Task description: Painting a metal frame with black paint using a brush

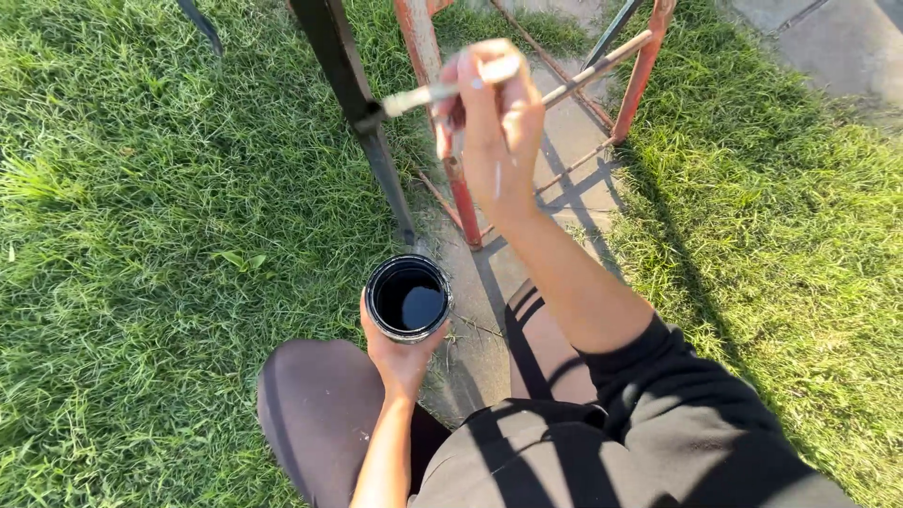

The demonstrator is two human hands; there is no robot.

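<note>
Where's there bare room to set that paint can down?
Flat paving lies bare right of the can, between the red leg and the knee. Open grass spreads left. Between the black leg and red frame bars it is crowded.

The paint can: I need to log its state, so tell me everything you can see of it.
The paint can is a small round tin with a metallic rim, open, no lid in view, holding glossy black paint that reflects a pale patch. It sits upright, cupped from below in the left hand, above the edge of the grass, near the black-painted metal leg.
</note>
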